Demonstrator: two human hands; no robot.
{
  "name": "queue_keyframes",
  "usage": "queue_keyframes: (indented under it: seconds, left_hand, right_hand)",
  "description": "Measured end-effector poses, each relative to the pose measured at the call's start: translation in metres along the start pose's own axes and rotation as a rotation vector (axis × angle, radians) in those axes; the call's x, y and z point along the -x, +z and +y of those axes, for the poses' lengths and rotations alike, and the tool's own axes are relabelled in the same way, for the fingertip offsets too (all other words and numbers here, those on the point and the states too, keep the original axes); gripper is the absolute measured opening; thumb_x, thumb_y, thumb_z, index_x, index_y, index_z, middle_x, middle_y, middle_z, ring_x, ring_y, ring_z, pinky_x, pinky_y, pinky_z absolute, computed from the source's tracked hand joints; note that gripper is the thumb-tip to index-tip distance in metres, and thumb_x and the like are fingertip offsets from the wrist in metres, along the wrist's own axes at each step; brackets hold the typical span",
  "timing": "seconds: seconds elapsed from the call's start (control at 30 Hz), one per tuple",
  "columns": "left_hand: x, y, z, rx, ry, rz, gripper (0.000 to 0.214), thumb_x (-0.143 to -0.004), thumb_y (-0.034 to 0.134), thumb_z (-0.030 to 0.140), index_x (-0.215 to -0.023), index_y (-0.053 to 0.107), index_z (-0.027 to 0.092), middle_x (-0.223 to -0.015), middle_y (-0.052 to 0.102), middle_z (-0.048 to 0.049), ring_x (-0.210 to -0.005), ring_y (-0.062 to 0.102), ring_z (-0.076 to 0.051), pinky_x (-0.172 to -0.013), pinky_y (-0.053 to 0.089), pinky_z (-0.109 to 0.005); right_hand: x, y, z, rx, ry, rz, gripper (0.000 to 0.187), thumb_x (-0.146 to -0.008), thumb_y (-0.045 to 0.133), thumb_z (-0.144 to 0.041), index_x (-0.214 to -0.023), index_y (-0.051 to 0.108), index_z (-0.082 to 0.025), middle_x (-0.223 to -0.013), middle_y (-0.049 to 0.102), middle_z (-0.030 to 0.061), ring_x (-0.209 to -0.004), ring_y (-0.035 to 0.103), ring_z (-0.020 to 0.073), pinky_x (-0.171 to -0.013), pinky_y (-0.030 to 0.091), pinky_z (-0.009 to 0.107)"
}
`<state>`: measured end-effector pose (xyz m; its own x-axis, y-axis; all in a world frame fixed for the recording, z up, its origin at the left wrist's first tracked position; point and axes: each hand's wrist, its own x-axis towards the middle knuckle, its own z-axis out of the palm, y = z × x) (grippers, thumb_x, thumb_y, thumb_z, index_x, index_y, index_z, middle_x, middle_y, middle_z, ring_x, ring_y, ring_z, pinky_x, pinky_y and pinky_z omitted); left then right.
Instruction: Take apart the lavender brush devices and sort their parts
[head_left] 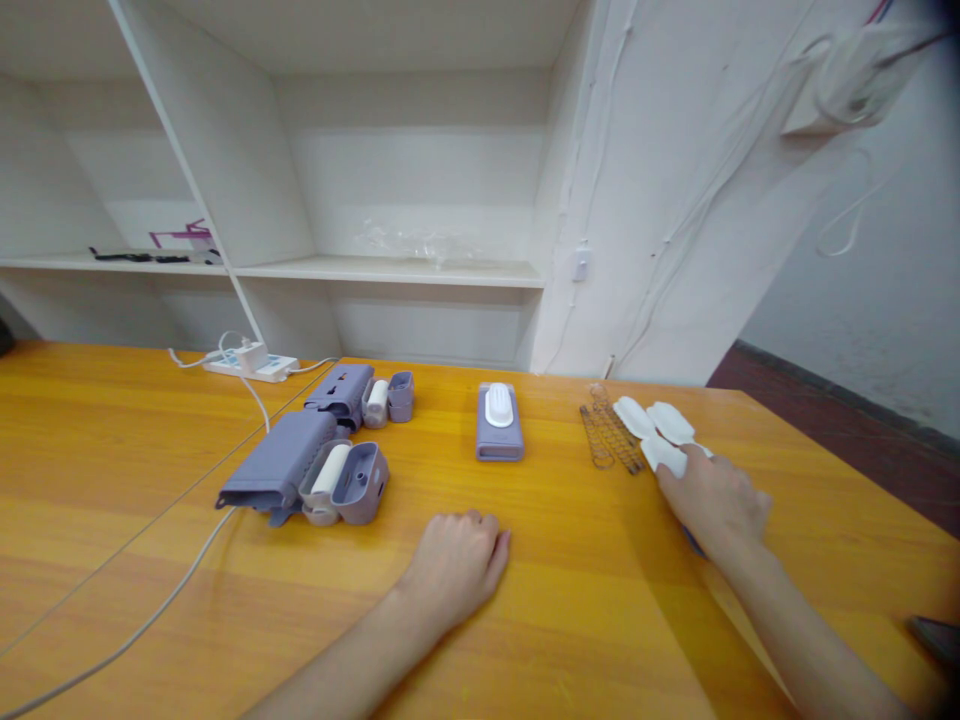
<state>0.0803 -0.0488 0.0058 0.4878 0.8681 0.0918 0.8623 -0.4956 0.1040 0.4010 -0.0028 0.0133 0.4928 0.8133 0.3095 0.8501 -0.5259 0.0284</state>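
Observation:
My left hand (pixel 456 562) rests on the table, its fingers curled in with nothing visible in them. My right hand (pixel 716 505) is at the near end of a group of white oval pieces (pixel 671 422), thumb and fingers closed over the nearest white piece (pixel 663 455). A small blue edge (pixel 693 541) shows beneath the palm; the rest of it is hidden. Left of the white pieces lie several dark metal springs (pixel 613 430). Farther back in the middle, a purple rectangular case (pixel 499 446) bears a white ribbed oval part (pixel 499 405).
At left stand purple housings (pixel 281 455), open purple cups (pixel 360 485) and white cylinders (pixel 332 468). A power strip (pixel 259 366) and a white cable (pixel 161 607) lie on the wooden table (pixel 570 620). White shelves (pixel 390 268) rise behind; a dark object (pixel 936 634) is at the right edge.

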Motion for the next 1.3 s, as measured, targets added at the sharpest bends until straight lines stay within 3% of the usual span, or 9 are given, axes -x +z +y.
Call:
queue_keyframes:
  seconds: [0.3,0.73,1.1,1.3]
  left_hand:
    - [0.001,0.001,0.0,-0.005,0.004,0.01,0.039,-0.096,0.028,0.036,-0.08,0.059,0.019,-0.078,0.067,-0.0071,-0.068,0.065,-0.023,-0.057,0.043,-0.031]
    - [0.002,-0.002,0.002,-0.004,-0.008,-0.012,0.039,-0.097,0.027,0.035,-0.081,0.059,0.018,-0.08,0.067,-0.0081,-0.07,0.065,-0.023,-0.059,0.044,-0.031]
    - [0.001,-0.001,0.001,-0.005,-0.004,0.003,0.038,-0.096,0.028,0.035,-0.081,0.06,0.019,-0.078,0.067,-0.0074,-0.069,0.065,-0.023,-0.058,0.044,-0.03]
    - [0.001,-0.002,0.001,-0.004,-0.006,-0.011,0.039,-0.097,0.028,0.035,-0.082,0.06,0.018,-0.08,0.067,-0.0079,-0.071,0.065,-0.023,-0.059,0.044,-0.031]
  right_hand:
    - [0.003,-0.001,-0.003,-0.021,-0.067,-0.005,0.039,-0.089,0.037,-0.035,-0.12,0.055,-0.02,-0.104,0.064,0.0134,-0.095,0.059,0.0329,-0.075,0.044,0.05]
    - [0.008,0.001,-0.003,0.002,-0.071,-0.027,0.044,-0.089,0.037,-0.042,-0.125,0.052,-0.021,-0.104,0.061,0.0146,-0.096,0.058,0.034,-0.076,0.043,0.051]
    - [0.013,0.004,-0.007,0.028,-0.038,-0.002,0.037,-0.086,0.042,-0.039,-0.111,0.058,-0.018,-0.095,0.064,0.0142,-0.097,0.056,0.035,-0.077,0.039,0.052]
    - [0.023,0.003,-0.013,0.063,-0.043,0.091,0.038,-0.088,0.041,-0.043,-0.107,0.06,-0.016,-0.091,0.063,0.0158,-0.093,0.056,0.0353,-0.074,0.038,0.048]
